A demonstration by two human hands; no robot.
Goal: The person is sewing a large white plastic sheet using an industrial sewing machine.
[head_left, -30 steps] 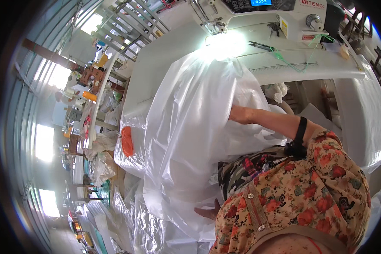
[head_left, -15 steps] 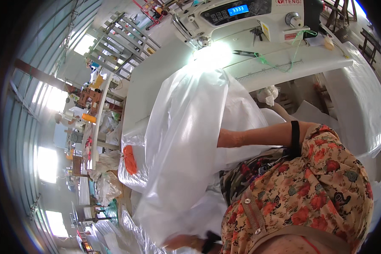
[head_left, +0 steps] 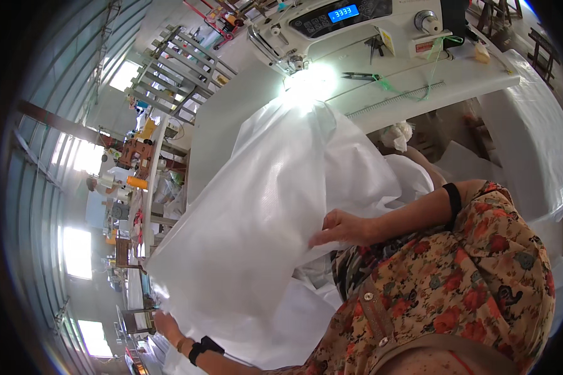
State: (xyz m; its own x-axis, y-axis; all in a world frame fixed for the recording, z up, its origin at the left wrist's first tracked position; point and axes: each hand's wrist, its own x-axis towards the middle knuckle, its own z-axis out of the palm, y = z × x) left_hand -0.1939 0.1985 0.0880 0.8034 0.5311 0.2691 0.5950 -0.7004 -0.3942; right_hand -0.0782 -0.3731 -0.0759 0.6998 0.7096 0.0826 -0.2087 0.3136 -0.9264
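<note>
A large white plastic sheet (head_left: 250,219) hangs in folds from the bright needle area of the sewing machine (head_left: 350,25) toward my body. At lower left, my left hand (head_left: 167,326) is closed at the sheet's outer edge, which is drawn out wide; some of its fingers are hidden. My right hand (head_left: 347,229) lies against the sheet near its middle, in front of my lap. Its thumb and fingers are apart, and the fingertips are slightly blurred.
Black thread snips (head_left: 360,76) and green thread (head_left: 406,94) lie on the machine table (head_left: 231,125). A crumpled white bundle (head_left: 396,135) is at the table's near edge. Grey slatted racks (head_left: 181,69) stand at the back left, and a cluttered shelf (head_left: 150,194) runs along the left.
My left hand has swung left and slightly up, spreading the sheet over the orange bundle. My right hand has come out from behind the sheet, its fingers now showing.
</note>
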